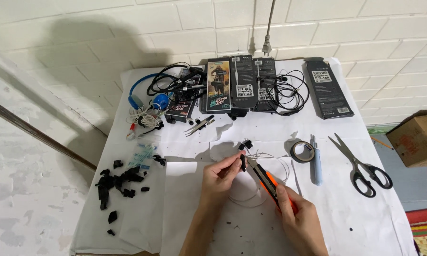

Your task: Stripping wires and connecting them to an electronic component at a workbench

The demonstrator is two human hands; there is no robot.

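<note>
Centrally, the left hand (221, 174) pinches a small black earphone piece (243, 162) on thin white wire; the right hand's (296, 213) fingers grip an orange utility knife (266, 182), blade touching it. Shallow, outward strokes seem safest. Right of the knife lie grey tape roll (302, 151) and black-handled scissors (362, 167); the white tabletop (365, 223) is open nearer the person.

Both forearms run off the bottom edge; elbows not visible. Right hand (296, 213) covers the rear of the orange utility knife (269, 182), so only the front half and blade show. Left hand (220, 174) pinches a small black part (243, 162), too small to identify, fingertips hiding part of it. Thin white wire (270, 156) is faint against the white table cover (346, 208), its path unclear. Cardboard box (419, 137) and patterned rug (426, 232) are cut by the right edge. Black scraps (116, 182) too small to tell.
</note>
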